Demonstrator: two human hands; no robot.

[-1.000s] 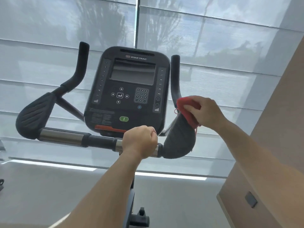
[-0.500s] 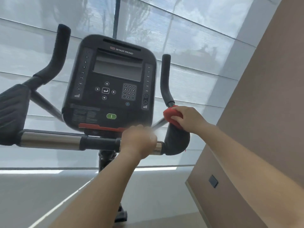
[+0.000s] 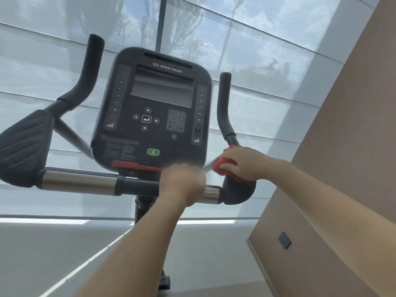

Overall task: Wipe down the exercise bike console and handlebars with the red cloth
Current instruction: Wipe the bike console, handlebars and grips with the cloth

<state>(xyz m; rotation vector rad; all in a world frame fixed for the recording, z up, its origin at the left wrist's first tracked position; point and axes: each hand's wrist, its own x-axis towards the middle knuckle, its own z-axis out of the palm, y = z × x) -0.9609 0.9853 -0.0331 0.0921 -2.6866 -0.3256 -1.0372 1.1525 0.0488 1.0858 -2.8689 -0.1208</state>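
The black Star Trac console stands in the middle of the view, screen dark. Below it runs the handlebar crossbar, part chrome, part black. My left hand is closed around that bar just right of centre. My right hand presses the red cloth onto the top of the black right elbow pad. The right upright grip rises just above the cloth. The left elbow pad and left upright grip sit at the far left.
A window with translucent grey blinds fills the background. A tan wall with a dark socket plate stands close on the right. The bike's post drops to the grey floor.
My right hand has slid the red cloth a little along the top of the right elbow pad. My left hand stays clamped on the crossbar. The camera view has shifted.
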